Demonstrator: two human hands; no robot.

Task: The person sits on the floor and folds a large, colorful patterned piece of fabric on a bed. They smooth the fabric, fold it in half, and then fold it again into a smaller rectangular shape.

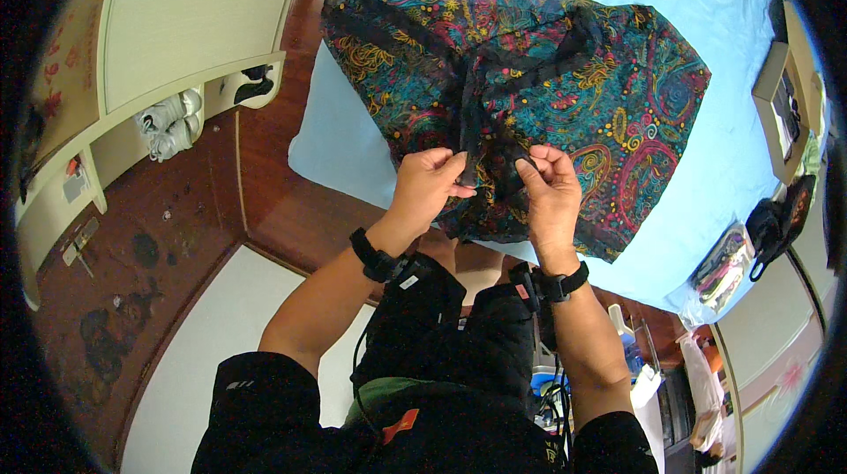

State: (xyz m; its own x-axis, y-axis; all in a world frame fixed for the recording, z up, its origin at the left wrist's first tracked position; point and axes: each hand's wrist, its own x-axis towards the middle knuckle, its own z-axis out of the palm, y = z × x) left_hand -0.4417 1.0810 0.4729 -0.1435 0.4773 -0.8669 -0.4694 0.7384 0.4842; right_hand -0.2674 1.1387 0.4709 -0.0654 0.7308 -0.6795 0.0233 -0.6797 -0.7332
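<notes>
A sheer black garment or cloth [609,83] with teal, pink and yellow paisley print lies spread over a light-blue bed cover [357,149]. Near its front edge my left hand [433,186] pinches a fold between thumb and fingers. My right hand [552,186] grips another part of the fabric, a short way to the right. Between the two hands the cloth is bunched and dark. Folds hide its exact shape, so I cannot tell what kind of garment it is. Black straps circle both of my wrists.
At the left stands a cream cabinet [198,30], with light-coloured shoes [169,123] on its lower shelf. Along the bed's right side are an open cardboard box [781,113], a black bag [784,216] and a clear plastic bag of folded items [721,269]. The reddish-brown floor [284,202] shows at left.
</notes>
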